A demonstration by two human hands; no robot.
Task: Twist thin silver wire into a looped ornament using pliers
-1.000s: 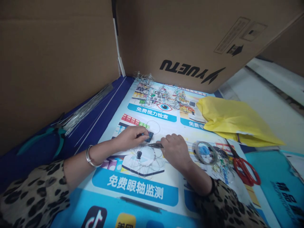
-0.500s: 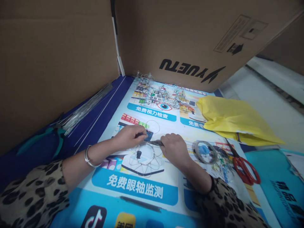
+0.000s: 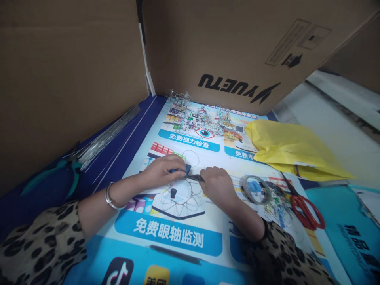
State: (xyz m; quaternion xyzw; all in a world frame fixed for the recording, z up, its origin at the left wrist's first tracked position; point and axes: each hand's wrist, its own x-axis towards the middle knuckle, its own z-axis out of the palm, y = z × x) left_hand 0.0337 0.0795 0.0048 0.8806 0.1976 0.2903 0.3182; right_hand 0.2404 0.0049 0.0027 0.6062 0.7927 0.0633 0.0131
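Note:
Thin wire bent into a flower-like ring of loops (image 3: 181, 204) hangs or lies just below both hands, over the printed sheet. My left hand (image 3: 164, 171) pinches the wire at its upper edge, thumb and fingers together. In my right hand (image 3: 219, 187) is a pair of dark pliers (image 3: 194, 177), whose tips point left and meet the wire beside my left fingertips. A loose loop of wire curves up above my left fingers. The pliers' handles are hidden inside my right fist.
Teal-handled pliers (image 3: 74, 174) and a bundle of straight wires (image 3: 107, 136) lie left. At right are a tape roll (image 3: 257, 190), red scissors (image 3: 305, 209) and a yellow bag (image 3: 293, 150). Wire pieces with beads (image 3: 222, 120) lie behind; cardboard (image 3: 225, 43) stands at the back.
My left fingers have shifted slightly and look a little more spread above the thumb. The wire ring's loops have turned or tilted a little. My right hand with the pliers is nearly unchanged.

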